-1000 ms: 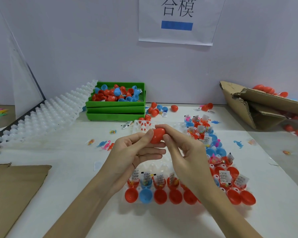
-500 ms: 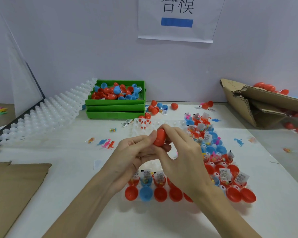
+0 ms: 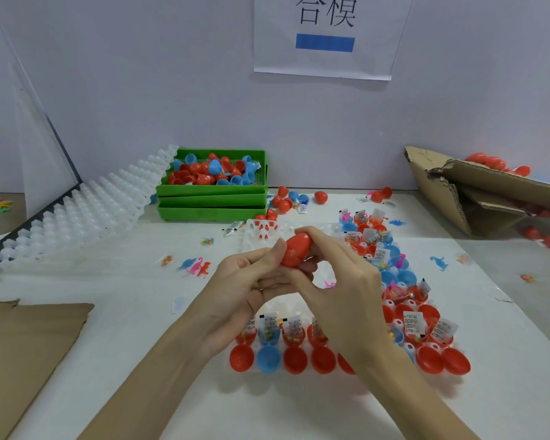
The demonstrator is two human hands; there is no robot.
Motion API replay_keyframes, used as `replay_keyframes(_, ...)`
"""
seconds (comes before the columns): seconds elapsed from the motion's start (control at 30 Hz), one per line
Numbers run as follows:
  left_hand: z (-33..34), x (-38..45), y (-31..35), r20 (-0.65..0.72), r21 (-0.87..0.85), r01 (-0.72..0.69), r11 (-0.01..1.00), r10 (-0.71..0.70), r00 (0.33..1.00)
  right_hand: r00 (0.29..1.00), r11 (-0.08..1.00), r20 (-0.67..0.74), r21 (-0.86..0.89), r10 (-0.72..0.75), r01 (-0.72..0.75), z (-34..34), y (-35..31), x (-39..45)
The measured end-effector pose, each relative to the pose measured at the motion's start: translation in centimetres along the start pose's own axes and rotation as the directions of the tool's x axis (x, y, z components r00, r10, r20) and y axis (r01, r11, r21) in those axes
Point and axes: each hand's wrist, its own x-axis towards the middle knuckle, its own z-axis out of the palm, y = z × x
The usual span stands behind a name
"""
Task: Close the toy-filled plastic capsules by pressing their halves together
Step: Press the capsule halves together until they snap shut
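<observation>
Both hands hold one smooth, egg-shaped red capsule (image 3: 297, 249) above the white tabletop (image 3: 108, 312). The left hand (image 3: 251, 290) pinches its lower end with the thumb, and the right hand (image 3: 340, 281) curls its fingers over the upper end. Below them, a clear plastic tray (image 3: 261, 231) carries rows of open round halves (image 3: 269, 359), red and blue.

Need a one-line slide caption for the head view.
Both hands, left hand and right hand, grip a red capsule above a tray of open toy-filled capsules.
</observation>
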Motion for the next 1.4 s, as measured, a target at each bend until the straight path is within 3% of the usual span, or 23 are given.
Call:
replay_keyframes(0.5, 0.07, -0.08, 0.19, -0.039, 0.022, -0.029, 0.999, 0.03, 0.999, 0.999, 0.998, 0.041, -0.048, -0.035, 0.037, 0.13, 0.2, 0.04)
replay_keyframes(0.8, 0.25, -0.11, 0.16, -0.046, 0.034, -0.051, 0.998, 0.053, 0.998, 0.998, 0.996, -0.009, -0.05, -0.068, 0.067, 0.07, 0.07, 0.05)
replay_keyframes(1.27, 0.15, -0.12, -0.12, -0.013, 0.021, -0.041, 0.999, 0.041, 0.999, 0.996, 0.997, 0.068, -0.034, -0.059, 0.062, 0.06, 0.54, 0.1)
replay_keyframes(1.4, 0.43, 0.07, -0.4, -0.154, 0.322, -0.184, 0.929, 0.243, 0.958, 0.995, 0.998, 0.09, -0.057, -0.036, 0.041, 0.04, 0.66, 0.28)
